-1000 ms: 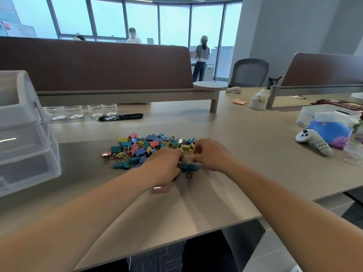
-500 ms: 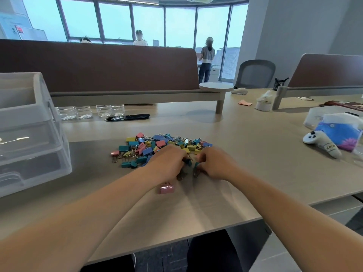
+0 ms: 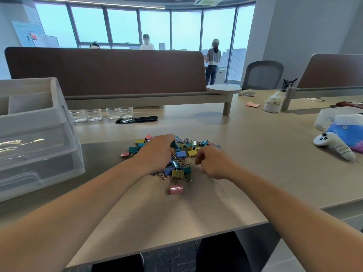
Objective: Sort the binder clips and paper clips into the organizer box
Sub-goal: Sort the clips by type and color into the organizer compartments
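Pale wooden desk (image 3: 255,154), seen from the head camera.

Heap of small binder clips (image 3: 186,152) in teal, blue, yellow and pink with metal wire handles, lying loose on the desk. All positions below are taken from this heap.

- Left hand (image 3: 157,156): on top of the heap's left half, back of hand up. The fingers are curled down round a dark teal binder clip (image 3: 173,144) at the far side.
- Right hand (image 3: 215,163): at the heap's right near edge, just beside the clips. The fingers are curled under and motion-blurred with the tips hidden, so I cannot tell whether it pinches anything.
- Single pink binder clip (image 3: 176,189): just off the near edge, handles pointing back toward the heap, apart from both hands.
- Clear plastic organizer box with stacked drawers (image 3: 49,146): well to the left, with compartments on top.
- Row of clear plastic cups (image 3: 100,114): beyond the heap, to the left, against the brown fabric divider panel (image 3: 106,71).
- Black oval cable slot (image 3: 136,120): beyond the heap, just right of the cups.
- White handheld controller (image 3: 334,147): well to the right, lying against a blue and white pouch (image 3: 347,130).
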Available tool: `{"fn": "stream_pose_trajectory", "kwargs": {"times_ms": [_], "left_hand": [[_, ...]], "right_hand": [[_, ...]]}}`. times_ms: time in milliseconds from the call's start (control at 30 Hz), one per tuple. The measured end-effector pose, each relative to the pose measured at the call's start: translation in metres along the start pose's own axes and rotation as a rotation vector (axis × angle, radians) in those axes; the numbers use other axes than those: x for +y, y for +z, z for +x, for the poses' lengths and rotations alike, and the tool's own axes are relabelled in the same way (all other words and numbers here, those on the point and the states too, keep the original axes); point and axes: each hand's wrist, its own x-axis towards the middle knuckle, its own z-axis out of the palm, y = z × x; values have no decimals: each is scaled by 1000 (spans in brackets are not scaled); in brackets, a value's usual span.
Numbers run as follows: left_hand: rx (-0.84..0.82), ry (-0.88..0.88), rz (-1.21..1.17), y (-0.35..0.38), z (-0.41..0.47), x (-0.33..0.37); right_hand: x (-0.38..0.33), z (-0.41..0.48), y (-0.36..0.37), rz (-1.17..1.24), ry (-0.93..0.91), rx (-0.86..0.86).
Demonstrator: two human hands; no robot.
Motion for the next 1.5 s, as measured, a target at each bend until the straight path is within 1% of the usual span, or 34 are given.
{"fn": "stream_pose_trajectory", "kwargs": {"times_ms": [133, 233, 367, 533, 600, 700, 933, 1067, 1167, 1333, 1433, 1500], "left_hand": [[-56, -21, -57, -8, -9, -8], [-117, 6, 25, -9, -10, -12], [-194, 24, 59, -4, -5, -11], [-263, 77, 231, 6, 10, -8], [-299, 92, 301, 9, 15, -7], [-326, 93, 367, 11, 18, -4], [-296, 104, 455, 14, 16, 0], [-280, 98, 409, 15, 14, 1], [-263, 91, 310, 10, 12, -5], [-227, 19, 174, -11, 10, -27], [-160, -27, 102, -24, 11, -44], [-101, -68, 50, -30, 12, -53]], "right_hand": [[-10, 7, 13, -137, -22, -36], [-17, 8, 16, -243, -15, -67], [-19, 10, 16, -262, -8, -84], [-21, 13, 12, -309, -29, -95], [-17, 14, 13, -275, -9, -63], [-12, 16, 14, -153, 24, -11], [-10, 18, 13, -81, -3, -13], [-11, 19, 8, -21, -21, 20], [-8, 21, 4, 38, -32, 92], [-9, 33, 0, 113, -43, 141], [-18, 43, 1, 126, -57, 134], [-25, 51, 3, 70, -96, 130]]}}
